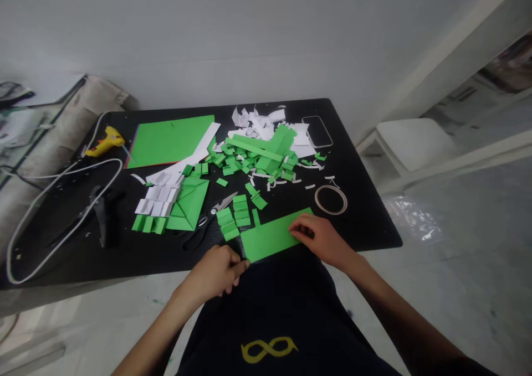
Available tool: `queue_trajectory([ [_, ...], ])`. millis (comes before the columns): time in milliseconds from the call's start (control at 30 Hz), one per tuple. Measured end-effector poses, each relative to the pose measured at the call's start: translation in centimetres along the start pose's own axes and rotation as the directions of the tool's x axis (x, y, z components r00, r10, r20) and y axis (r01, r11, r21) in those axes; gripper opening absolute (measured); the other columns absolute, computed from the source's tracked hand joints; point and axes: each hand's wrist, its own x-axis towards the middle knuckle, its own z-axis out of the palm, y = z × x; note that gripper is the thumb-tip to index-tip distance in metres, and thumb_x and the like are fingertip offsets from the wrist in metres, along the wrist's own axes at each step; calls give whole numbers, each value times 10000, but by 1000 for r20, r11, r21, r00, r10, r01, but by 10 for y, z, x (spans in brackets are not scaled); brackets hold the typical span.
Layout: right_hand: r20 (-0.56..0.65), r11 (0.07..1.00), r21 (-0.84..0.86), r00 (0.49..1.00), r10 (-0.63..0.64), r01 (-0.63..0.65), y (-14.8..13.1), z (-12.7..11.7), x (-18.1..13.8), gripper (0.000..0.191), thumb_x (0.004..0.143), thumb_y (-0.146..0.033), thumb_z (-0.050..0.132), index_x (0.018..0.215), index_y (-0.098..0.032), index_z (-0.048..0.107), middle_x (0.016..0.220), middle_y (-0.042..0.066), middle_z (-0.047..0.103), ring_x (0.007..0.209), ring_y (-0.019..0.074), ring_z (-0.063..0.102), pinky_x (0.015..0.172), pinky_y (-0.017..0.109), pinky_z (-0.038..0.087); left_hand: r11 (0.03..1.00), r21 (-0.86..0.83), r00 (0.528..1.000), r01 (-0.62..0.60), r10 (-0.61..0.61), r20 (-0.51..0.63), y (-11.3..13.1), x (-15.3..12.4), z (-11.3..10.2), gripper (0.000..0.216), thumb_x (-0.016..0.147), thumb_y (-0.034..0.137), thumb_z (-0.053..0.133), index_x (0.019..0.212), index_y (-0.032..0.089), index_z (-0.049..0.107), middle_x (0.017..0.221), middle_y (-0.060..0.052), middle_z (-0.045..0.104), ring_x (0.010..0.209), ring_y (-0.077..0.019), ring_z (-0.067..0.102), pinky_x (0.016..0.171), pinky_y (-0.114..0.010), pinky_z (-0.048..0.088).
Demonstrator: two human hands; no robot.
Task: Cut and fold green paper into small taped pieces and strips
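Note:
A green paper strip (270,239) lies slanted at the front edge of the black table, close to my body. My left hand (219,271) is closed at the strip's near left corner, the thumb against it and the other fingers curled. Over the strip's right part, my right hand (322,236) has its fingers bent and pinched together at the paper. Folded green paper pieces (227,223) lie just beyond the strip's left end. Scissors (203,221) with dark handles rest to their left, blades partly apart.
Green and white paper scraps (266,149) are heaped at the back. A roll of tape (331,199) lies right, near a phone-shaped outline (317,131). On the left are green sheets (172,140), folded white pieces (160,194), a yellow glue gun (108,140), a white cable (54,190) and a black tool (101,215).

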Motion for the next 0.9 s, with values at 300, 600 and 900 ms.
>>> queue_trajectory([
  [300,-115,959,-198,967,-228,202,-14,33,-14,57,967,-154,716,1001,-199,717,958,68,735,923,244,703,840,378,568,935,-35,925,-352,342,-167,2,-6,-1,485,1014,498,551,642,195,623,575,-4,655,542,-140,611,571,-253,433],
  [600,15,943,-287,984,-175,172,-22,54,-11,130,966,-105,695,884,-206,703,909,55,728,900,234,686,830,362,540,742,521,709,-422,628,-320,10,24,35,260,1050,288,578,813,200,638,743,-34,669,721,-223,642,691,-343,447],
  [900,-11,960,-276,998,-63,57,-12,23,-19,128,999,-149,647,901,-224,677,939,63,738,931,252,698,845,401,557,757,502,718,-418,614,-327,11,25,37,239,1037,276,602,807,210,600,754,-27,652,722,-226,625,716,-365,443],
])
